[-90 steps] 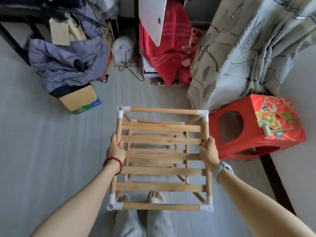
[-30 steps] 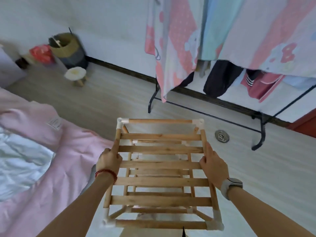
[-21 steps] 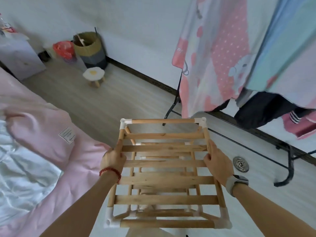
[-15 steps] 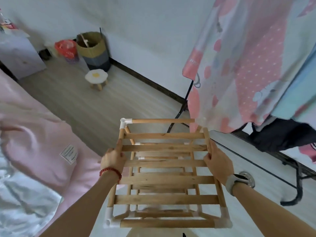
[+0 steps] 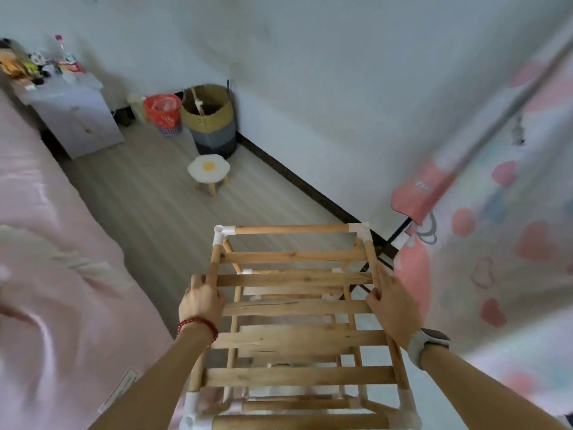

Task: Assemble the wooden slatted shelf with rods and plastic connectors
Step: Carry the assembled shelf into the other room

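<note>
There was a single view, from a camera worn on the person's head. It looked forward and steeply down along both forearms, close above the left hand (image 5: pixel 201 301) and right hand (image 5: pixel 392 305) at the sides of the shelf (image 5: pixel 297 308), which filled the lower middle. Its wide angle also took in the floor (image 5: pixel 148 193) and wall (image 5: pixel 310 88) ahead, with the edges blurred.

A home bedroom: pink bed (image 5: pixel 46 274) (nightstand (image 5: pixel 77 116) beside).

The shelf (image 5: pixel 294 308) hangs between bed (image 5: pixel 46 274) at left and hanging cloth (image 5: pixel 502 243) at right.
</note>
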`<state>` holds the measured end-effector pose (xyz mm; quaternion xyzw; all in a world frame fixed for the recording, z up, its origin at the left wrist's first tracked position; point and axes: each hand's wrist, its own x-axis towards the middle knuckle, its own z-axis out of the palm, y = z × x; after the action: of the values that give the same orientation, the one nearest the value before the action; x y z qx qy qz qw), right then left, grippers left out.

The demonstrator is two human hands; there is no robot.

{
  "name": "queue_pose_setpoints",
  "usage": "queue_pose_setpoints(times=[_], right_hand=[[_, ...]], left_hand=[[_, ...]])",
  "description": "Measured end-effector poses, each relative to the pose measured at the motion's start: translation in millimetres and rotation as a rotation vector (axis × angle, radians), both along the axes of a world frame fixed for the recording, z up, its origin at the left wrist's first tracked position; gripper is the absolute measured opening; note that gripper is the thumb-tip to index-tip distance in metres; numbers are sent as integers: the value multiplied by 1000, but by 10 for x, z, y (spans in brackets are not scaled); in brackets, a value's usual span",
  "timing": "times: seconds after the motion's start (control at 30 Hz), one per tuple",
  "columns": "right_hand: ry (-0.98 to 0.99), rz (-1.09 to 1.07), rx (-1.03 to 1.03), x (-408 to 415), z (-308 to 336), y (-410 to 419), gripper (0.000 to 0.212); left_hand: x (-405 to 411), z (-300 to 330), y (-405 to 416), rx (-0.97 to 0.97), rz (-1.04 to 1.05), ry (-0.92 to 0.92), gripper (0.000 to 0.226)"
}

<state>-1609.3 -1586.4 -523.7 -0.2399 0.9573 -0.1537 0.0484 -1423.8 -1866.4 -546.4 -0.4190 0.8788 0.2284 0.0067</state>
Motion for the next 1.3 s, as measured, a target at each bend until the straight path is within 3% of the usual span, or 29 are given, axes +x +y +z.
queue_pose_setpoints(times=[0.23,0.57,1.0,1.3], right_hand=[[-100,73,11,-1385,-91,-1335,46],[-178,52,-15,-2613,62,-2663,47],[-113,-134,6,-4134,116,-4683,45],[-170,-259,-28,-4959,89,-5554,47]], left_hand=[[-1168,-14,-1104,16,109,4,64],[-2336,142,-2416,30,173,81,52],[-4128,91,-4637,84,50,95,56],[-5486,121,-5809,72,-85,41,58]])
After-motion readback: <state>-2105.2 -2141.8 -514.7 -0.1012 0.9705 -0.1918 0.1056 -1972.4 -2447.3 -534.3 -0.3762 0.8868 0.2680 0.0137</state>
